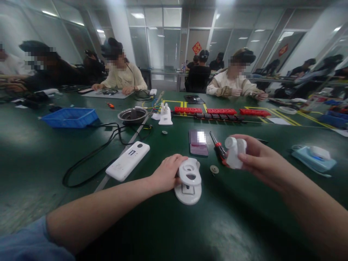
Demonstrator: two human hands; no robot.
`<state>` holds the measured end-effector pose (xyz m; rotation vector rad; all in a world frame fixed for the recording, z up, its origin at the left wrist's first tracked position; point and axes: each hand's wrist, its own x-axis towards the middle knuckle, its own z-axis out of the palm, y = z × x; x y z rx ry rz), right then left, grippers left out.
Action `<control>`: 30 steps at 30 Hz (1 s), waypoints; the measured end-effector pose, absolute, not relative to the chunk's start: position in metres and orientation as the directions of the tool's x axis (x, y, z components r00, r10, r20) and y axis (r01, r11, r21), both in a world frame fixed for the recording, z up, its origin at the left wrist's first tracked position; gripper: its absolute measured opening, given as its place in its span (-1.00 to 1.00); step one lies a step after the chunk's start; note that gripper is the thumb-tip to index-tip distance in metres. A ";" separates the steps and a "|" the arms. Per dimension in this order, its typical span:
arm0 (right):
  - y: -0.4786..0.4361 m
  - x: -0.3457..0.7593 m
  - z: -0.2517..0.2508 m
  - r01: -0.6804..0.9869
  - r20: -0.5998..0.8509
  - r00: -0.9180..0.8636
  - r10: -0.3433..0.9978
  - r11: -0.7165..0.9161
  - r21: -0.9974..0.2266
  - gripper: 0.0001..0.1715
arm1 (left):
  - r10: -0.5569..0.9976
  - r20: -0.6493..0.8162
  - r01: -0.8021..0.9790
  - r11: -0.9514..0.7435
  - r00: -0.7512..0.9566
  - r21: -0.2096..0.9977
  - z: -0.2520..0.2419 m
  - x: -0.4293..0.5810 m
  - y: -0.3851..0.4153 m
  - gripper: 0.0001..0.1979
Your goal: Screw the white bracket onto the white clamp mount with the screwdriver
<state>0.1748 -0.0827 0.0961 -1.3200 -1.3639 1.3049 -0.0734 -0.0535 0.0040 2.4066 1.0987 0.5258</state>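
Observation:
My left hand (166, 173) rests on the green table (168, 224), fingers curled against the side of a white plastic base (189, 181) with oval openings. My right hand (255, 159) is raised a little above the table and grips a small white plastic part (234, 151) with a round cap. A red-handled screwdriver (219, 146) lies just left of that part. A small round washer (214, 169) lies on the table between the two hands. A phone (198, 142) lies flat behind them.
A white power bank (127, 160) with a black cable (89, 159) lies left. Behind are a blue tray (71, 117), a metal bowl (132, 116), another white assembly (165, 115), red parts (221, 111). A light blue item (312, 158) sits right. Other people work opposite.

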 end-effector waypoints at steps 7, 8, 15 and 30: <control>-0.056 0.092 0.067 0.164 -0.118 -0.303 0.946 -0.070 -0.984 -0.48 | 0.763 0.136 0.598 -0.592 0.632 0.541 0.003 -0.077 -0.050 -0.31; -0.054 0.090 0.061 0.151 -0.119 -0.318 0.941 -0.073 -0.986 -0.48 | 0.765 0.131 0.599 -0.587 0.631 0.546 0.002 -0.078 -0.049 -0.30; -0.055 0.100 0.056 0.231 -0.043 -0.400 0.915 0.056 -0.971 -0.56 | 0.773 0.129 0.592 -0.570 0.621 0.570 0.003 -0.077 -0.049 -0.35; -0.044 0.101 0.088 0.342 0.450 -0.237 0.861 0.507 -0.791 -0.64 | 0.764 0.147 0.587 -0.589 0.628 0.556 -0.001 -0.074 -0.047 -0.32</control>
